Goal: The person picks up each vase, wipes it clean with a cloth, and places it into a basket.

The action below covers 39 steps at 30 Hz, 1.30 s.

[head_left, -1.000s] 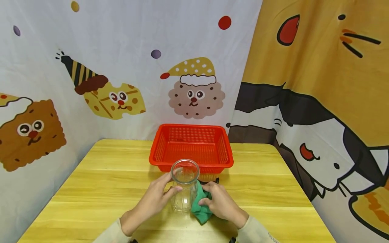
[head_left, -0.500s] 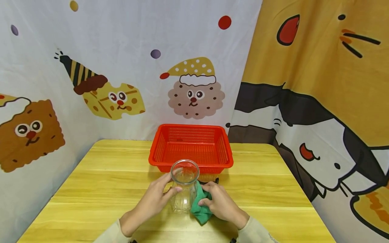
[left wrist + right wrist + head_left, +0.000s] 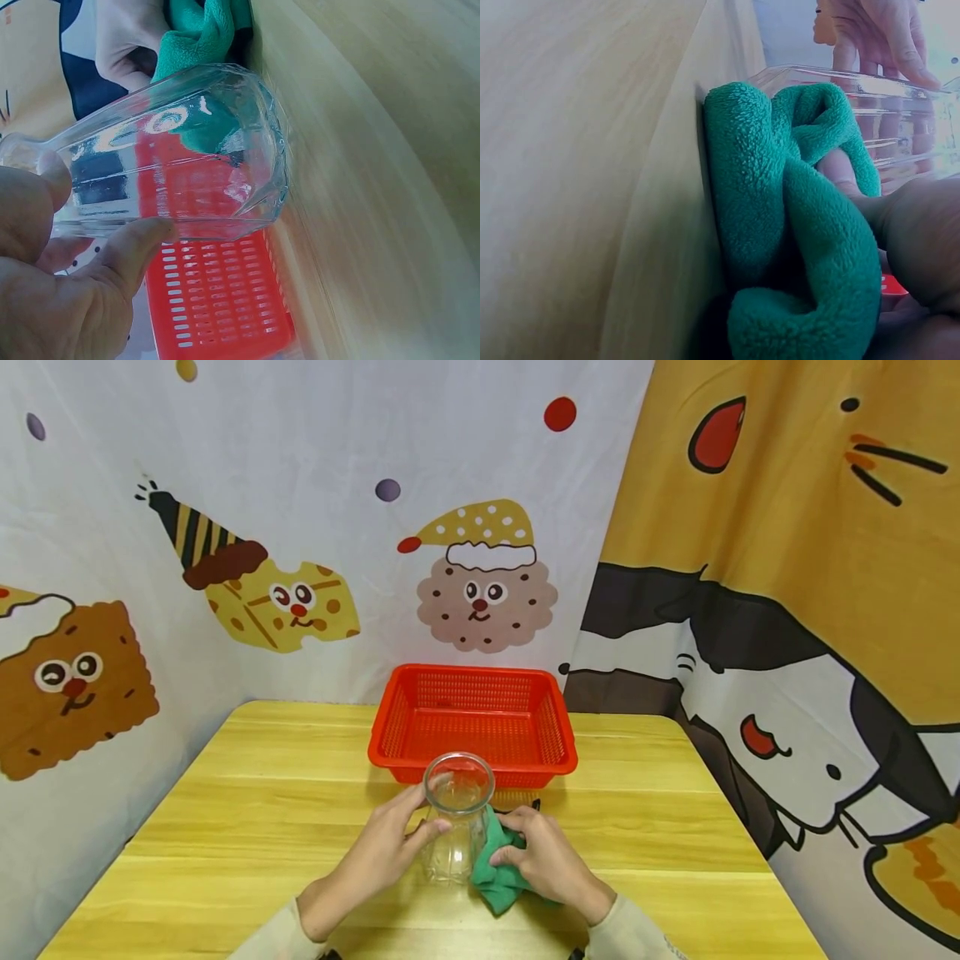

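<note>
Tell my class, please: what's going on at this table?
A person is at a table with a clear jar and a green cloth. The left hand grips the jar, and the right hand holds the bunched cloth at the jar's right side. A red basket stands just beyond the jar.

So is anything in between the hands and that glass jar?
Yes, on one side: the green cloth, held by the right hand, lies between that hand and the glass jar. Nothing visible comes between the left hand and the jar; it holds the bare glass.
</note>
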Each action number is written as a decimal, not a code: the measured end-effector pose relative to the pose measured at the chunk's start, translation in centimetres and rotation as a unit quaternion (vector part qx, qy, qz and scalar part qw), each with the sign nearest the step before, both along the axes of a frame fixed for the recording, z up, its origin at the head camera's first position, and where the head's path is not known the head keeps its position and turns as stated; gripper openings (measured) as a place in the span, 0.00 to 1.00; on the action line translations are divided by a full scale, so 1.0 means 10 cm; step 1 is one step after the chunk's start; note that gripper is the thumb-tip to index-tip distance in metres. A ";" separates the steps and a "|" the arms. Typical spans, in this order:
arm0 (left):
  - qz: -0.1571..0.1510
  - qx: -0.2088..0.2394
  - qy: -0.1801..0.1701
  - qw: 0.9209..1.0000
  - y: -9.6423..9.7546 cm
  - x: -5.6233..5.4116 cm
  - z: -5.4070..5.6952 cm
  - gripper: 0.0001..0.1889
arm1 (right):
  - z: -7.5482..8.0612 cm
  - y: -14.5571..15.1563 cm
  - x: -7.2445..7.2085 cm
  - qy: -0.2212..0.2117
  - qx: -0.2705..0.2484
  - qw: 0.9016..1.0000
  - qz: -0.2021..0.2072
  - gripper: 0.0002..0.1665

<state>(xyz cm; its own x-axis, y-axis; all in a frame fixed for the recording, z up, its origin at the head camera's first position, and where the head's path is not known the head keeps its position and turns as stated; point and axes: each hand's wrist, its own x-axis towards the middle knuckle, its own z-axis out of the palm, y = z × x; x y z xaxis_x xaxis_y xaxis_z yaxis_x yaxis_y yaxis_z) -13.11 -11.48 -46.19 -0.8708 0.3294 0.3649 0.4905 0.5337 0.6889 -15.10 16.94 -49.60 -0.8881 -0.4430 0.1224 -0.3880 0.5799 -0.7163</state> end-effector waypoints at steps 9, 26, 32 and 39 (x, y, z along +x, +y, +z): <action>0.001 -0.005 0.001 1.000 -0.01 0.00 0.00 0.33 | -0.02 0.00 0.01 0.018 -0.025 0.999 -0.021 0.33; -0.003 -0.005 0.011 1.000 -0.01 0.00 -0.02 0.33 | 0.06 -0.04 0.02 0.052 -0.095 0.993 -0.040 0.33; -0.008 -0.005 0.023 1.000 -0.01 -0.02 -0.03 0.33 | 0.09 -0.04 0.01 0.068 -0.117 0.990 -0.038 0.32; -0.009 -0.003 0.022 1.000 -0.01 -0.03 -0.02 0.34 | 0.14 -0.06 0.00 0.078 -0.138 0.987 -0.035 0.30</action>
<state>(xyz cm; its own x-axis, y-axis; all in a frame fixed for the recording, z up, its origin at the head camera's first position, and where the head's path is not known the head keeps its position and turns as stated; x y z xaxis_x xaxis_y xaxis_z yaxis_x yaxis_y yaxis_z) -13.44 -11.58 -46.43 -0.8476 0.3477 0.4008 0.5303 0.5284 0.6631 -15.11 16.36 -48.25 -0.8768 -0.3109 0.3669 -0.4709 0.4003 -0.7861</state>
